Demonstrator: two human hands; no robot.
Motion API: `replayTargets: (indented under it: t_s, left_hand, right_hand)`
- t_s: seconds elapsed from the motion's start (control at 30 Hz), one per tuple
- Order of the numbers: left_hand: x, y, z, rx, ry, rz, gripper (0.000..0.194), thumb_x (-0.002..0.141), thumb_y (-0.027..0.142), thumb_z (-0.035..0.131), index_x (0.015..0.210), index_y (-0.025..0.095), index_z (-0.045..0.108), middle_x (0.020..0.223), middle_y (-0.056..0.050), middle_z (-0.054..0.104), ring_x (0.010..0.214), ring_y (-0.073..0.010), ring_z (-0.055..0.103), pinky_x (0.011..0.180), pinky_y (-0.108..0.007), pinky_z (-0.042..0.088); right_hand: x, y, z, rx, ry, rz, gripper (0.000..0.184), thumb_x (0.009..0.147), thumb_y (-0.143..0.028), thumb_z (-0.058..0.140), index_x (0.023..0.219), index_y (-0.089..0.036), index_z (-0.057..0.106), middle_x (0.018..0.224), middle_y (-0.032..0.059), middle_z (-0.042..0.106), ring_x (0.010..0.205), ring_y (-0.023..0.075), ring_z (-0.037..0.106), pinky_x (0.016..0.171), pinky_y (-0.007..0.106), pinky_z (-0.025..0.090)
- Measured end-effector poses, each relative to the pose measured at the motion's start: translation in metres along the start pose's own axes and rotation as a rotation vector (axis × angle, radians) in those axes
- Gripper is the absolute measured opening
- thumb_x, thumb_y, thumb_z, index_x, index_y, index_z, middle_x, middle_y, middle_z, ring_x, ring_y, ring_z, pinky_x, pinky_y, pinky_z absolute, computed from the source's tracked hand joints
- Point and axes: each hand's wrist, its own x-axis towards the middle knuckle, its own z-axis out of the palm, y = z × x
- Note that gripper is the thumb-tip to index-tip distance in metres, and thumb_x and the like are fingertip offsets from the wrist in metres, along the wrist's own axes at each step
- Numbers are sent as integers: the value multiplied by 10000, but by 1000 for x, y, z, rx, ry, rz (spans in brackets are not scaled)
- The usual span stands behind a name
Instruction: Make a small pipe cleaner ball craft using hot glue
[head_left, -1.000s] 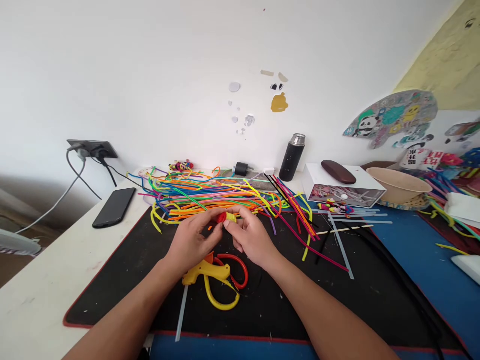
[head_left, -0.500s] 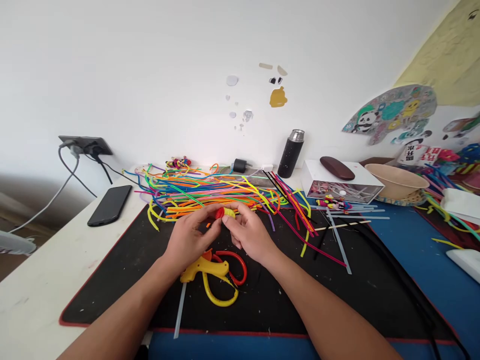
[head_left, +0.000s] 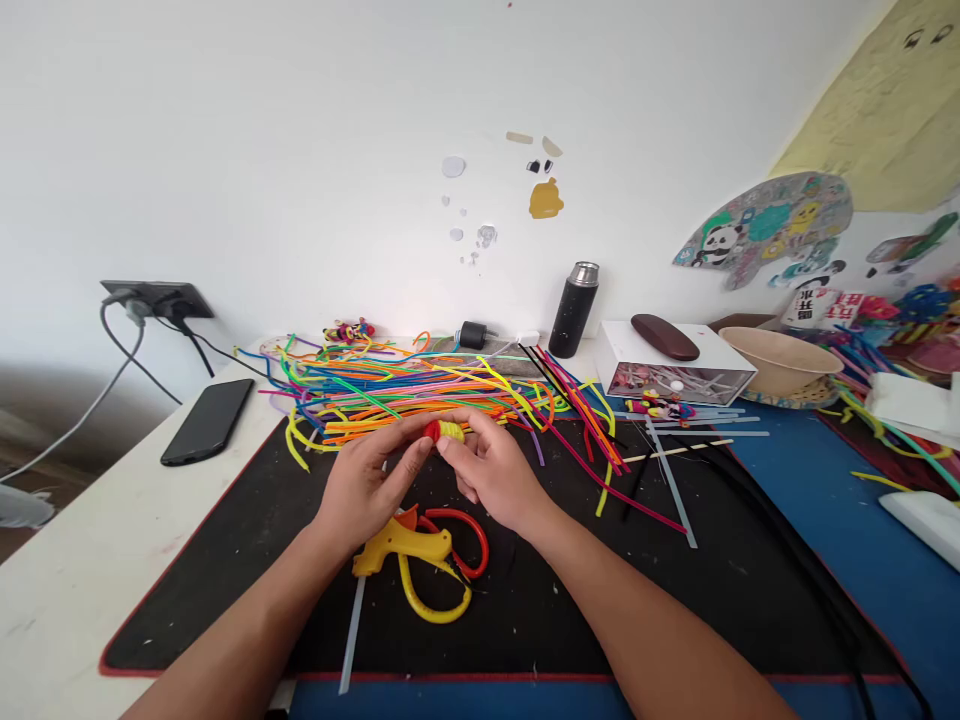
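Observation:
Over the black mat, my left hand (head_left: 367, 475) and my right hand (head_left: 491, 470) meet around a small coiled roll of pipe cleaner (head_left: 451, 431), red at its left end and yellow at its right. Fingers of both hands are closed on it, the right thumb pressing its front. The underside of the roll is hidden. Just below lies a yellow glue gun (head_left: 405, 541) with a clear glue stick (head_left: 352, 635) out of its back. Beside it are scissors (head_left: 436, 612) with one red and one yellow handle loop, partly under the gun.
Many coloured pipe cleaners (head_left: 420, 385) lie heaped behind my hands. A black phone (head_left: 208, 422) rests at left. At the back stand a black flask (head_left: 574, 312) and a white box (head_left: 675, 365) with a brown case (head_left: 664, 337) on it. A beige bowl (head_left: 780, 355) sits farther right.
The view has shifted slightly. My left thumb has eased a little away from the right thumb, and both hands still hold the roll in about the same place.

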Motion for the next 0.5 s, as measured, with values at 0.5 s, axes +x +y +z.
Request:
replayTargets:
  t_s: [0.5]
  left_hand:
    - [-2,2,3,-41,26,-40,296,1021,382,640,1194,195,790,1064,-58,858,838,-206,819,789,-265,635]
  right_hand:
    - [0,0,2,27,-4,-24,355,937,-500,688,1137,-219,606,532,-143,401,361,70,347,370,210,288]
